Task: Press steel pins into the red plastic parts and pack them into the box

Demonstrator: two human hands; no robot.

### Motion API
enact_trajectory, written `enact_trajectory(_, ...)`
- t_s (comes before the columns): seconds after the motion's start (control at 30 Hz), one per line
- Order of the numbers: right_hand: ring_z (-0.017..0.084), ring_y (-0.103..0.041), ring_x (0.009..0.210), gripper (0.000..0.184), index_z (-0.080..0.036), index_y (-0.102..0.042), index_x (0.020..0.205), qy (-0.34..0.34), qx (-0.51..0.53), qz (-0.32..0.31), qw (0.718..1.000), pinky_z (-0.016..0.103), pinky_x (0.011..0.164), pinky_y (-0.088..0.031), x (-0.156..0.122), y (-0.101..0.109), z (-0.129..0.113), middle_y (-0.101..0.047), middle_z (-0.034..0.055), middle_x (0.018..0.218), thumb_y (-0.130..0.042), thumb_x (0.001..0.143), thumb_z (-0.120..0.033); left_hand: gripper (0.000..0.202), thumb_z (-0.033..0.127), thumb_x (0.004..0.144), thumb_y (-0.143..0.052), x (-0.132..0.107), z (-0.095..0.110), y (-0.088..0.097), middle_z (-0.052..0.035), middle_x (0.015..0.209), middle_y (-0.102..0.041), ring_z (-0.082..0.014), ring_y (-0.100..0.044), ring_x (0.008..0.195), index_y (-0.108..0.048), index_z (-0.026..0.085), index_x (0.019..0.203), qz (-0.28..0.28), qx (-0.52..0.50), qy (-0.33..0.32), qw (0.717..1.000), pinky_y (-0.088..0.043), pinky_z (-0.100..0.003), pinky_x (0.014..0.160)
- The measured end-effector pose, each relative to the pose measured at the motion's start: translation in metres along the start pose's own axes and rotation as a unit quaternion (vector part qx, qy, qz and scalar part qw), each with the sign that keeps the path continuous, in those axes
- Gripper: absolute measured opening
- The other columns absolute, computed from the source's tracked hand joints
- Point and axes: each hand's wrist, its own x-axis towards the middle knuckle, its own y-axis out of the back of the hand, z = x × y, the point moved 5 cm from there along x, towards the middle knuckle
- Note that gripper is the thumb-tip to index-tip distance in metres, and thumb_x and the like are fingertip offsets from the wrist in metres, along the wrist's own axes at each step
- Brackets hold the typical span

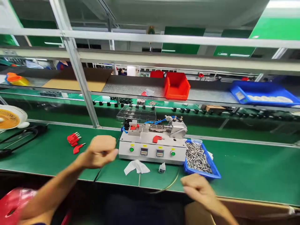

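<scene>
My left hand (100,152) hovers over the green bench (253,168), curled into a loose fist just left of a small white machine (153,147); a thin dark object seems pinched in its fingers, too blurred to name. My right hand (199,189) hangs at the bench's front edge with fingers bent inward, close to a blue tray (217,173) of small metal cylinders (197,157). The machine has two green buttons, two small displays and a red handle on top. A crumpled white wipe (136,166) and a tiny bottle (162,168) lie in front of it.
Several red-handled tools (74,141) lie at the left of the bench, with a small fan (10,117) beyond. A shelf above carries a red bin (177,87), a blue tray (262,93) and cardboard (75,82). A metal post (81,81) slants down to the bench.
</scene>
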Motion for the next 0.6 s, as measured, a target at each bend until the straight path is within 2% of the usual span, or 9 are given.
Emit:
enact_trajectory(0.03,0.01,-0.044,0.053,0.058,-0.019,-0.046,0.065,-0.01,0.002,-0.009,1.0,0.025,0.056,-0.041,-0.006,-0.016,0.003,-0.047,-0.0038,0.06,-0.041,0.112,-0.054,0.048,0.026,0.102,-0.048,-0.003,-0.014,-0.037,0.0046,0.049,-0.032,-0.0119,-0.033,0.047,-0.029,0.022,0.058,-0.046,-0.035,0.052,0.997,-0.029,-0.029,0.049)
enact_trajectory(0.1,0.011,-0.035,0.051,0.059,-0.021,-0.032,0.061,-0.031,-0.003,-0.045,0.998,0.027,0.053,-0.031,-0.019,-0.048,0.008,-0.039,-0.0037,0.055,-0.037,0.111,-0.053,0.041,0.024,0.101,-0.044,-0.01,-0.035,-0.103,0.0036,0.053,-0.04,-0.0123,-0.038,0.047,-0.036,0.023,0.061,-0.087,-0.033,0.11,0.989,-0.033,-0.027,0.048)
enact_trajectory(0.2,0.013,-0.041,0.054,0.05,-0.022,-0.037,0.065,-0.045,-0.012,-0.096,0.994,0.028,0.054,-0.03,-0.034,-0.082,0.021,-0.05,-0.0016,0.059,-0.044,0.108,-0.046,0.02,0.027,0.1,-0.051,-0.01,-0.059,-0.179,-0.0014,0.076,-0.062,-0.0166,-0.059,0.065,-0.056,0.022,0.082,-0.147,-0.023,0.154,0.977,-0.049,-0.027,0.06)
enact_trajectory(0.27,0.014,-0.046,0.056,0.047,-0.022,-0.041,0.067,-0.053,-0.034,-0.046,0.997,0.028,0.055,-0.033,-0.037,-0.081,0.037,-0.053,-0.0002,0.061,-0.042,0.109,-0.043,0.011,0.031,0.099,-0.057,0.001,-0.07,-0.215,-0.006,0.099,-0.067,-0.0215,-0.067,0.084,-0.061,0.022,0.102,-0.185,-0.018,0.166,0.968,-0.056,-0.032,0.073)
enact_trajectory(0.37,0.016,-0.049,0.055,0.05,-0.024,-0.043,0.067,-0.095,-0.084,0.092,0.988,0.028,0.056,-0.039,-0.037,-0.059,0.071,-0.053,0.0006,0.061,-0.04,0.11,-0.048,0.028,0.035,0.098,-0.064,0.027,-0.083,-0.258,-0.0119,0.12,-0.064,-0.0293,-0.067,0.107,-0.058,0.021,0.121,-0.232,-0.012,0.17,0.958,-0.059,-0.041,0.087)
enact_trajectory(0.43,0.017,-0.052,0.055,0.053,-0.024,-0.044,0.067,-0.136,-0.096,0.151,0.974,0.029,0.056,-0.044,-0.037,-0.048,0.096,-0.054,0.0009,0.061,-0.041,0.109,-0.055,0.028,0.033,0.098,-0.063,0.045,-0.089,-0.281,-0.0142,0.12,-0.063,-0.0325,-0.068,0.107,-0.058,0.019,0.122,-0.256,-0.006,0.175,0.951,-0.061,-0.045,0.086)
enact_trajectory(0.53,0.019,-0.056,0.054,0.057,-0.024,-0.052,0.067,-0.183,-0.068,0.148,0.97,0.03,0.057,-0.052,-0.044,-0.051,0.131,-0.058,0.0021,0.061,-0.042,0.104,-0.066,0.015,0.025,0.099,-0.058,0.058,-0.093,-0.299,-0.013,0.112,-0.064,-0.0309,-0.07,0.099,-0.061,0.019,0.112,-0.284,0.005,0.177,0.942,-0.062,-0.043,0.083)
enact_trajectory(0.6,0.022,-0.063,0.056,0.055,-0.026,-0.062,0.071,-0.194,-0.033,0.111,0.974,0.034,0.06,-0.059,-0.053,-0.064,0.156,-0.065,0.0044,0.065,-0.048,0.098,-0.072,0.014,0.023,0.099,-0.058,0.05,-0.092,-0.294,-0.01,0.114,-0.066,-0.027,-0.071,0.103,-0.062,0.021,0.112,-0.301,0.012,0.172,0.938,-0.061,-0.038,0.09)
